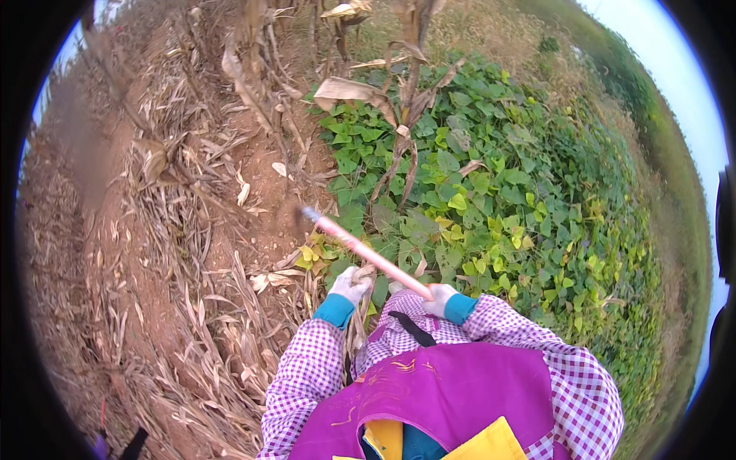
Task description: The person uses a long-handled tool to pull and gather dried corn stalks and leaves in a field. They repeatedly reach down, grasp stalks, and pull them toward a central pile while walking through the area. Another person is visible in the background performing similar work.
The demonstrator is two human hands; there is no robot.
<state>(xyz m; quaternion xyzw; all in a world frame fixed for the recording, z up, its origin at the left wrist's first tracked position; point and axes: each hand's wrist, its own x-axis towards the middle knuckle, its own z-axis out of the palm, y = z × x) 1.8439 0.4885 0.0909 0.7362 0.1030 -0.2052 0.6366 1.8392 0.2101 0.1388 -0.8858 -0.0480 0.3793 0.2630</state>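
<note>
My right hand, in a pale work glove, grips the lower end of a long-handled tool with a pink handle. The handle slants up and left, ending in a metal ferrule and a dark, blurred head over the soil, whose form I cannot make out. My left hand, gloved too, is closed on a dry corn stalk with withered leaves, just in front of my body. Both hands are close to my checked sleeves and purple apron. Ahead of them stands a dry corn stalk with drooping brown leaves.
Dense green vines with some yellow leaves cover the ground on the right. Cut dry corn stalks lie in rows on reddish soil at left. More standing stalks rise ahead. A dark object shows at bottom left.
</note>
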